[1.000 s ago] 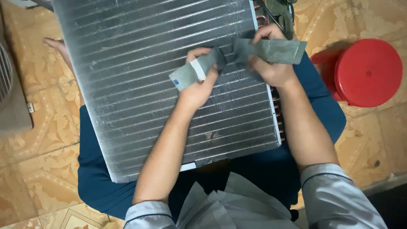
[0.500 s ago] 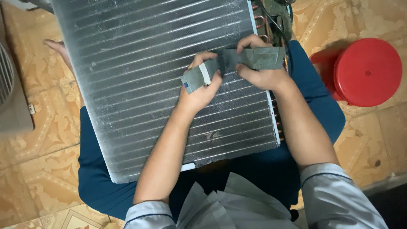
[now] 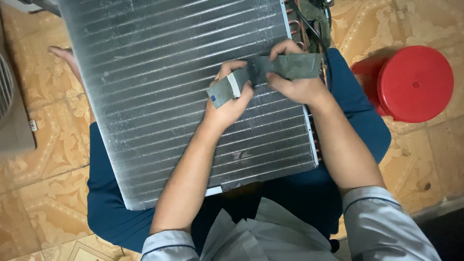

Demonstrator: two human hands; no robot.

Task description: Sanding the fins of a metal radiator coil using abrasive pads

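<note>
A large silver finned coil panel (image 3: 159,101) lies across my lap, on dark blue trousers. Both hands hold a strip of grey-green padded tape (image 3: 270,67) stretched over the panel's right part. My left hand (image 3: 229,99) pinches its left end, which has a white band. My right hand (image 3: 295,77) grips the right end near the panel's right edge, beside copper tube bends (image 3: 316,29).
A red round plastic stool (image 3: 415,82) stands on the tiled floor at the right. A bare foot (image 3: 65,55) shows at the panel's left edge. Part of a grey appliance (image 3: 12,106) sits at the far left. Patterned orange tiles surround me.
Both hands have shifted slightly toward the panel's top, and the tape has been pulled flatter and straighter between them; its right end no longer sticks out past the right hand.
</note>
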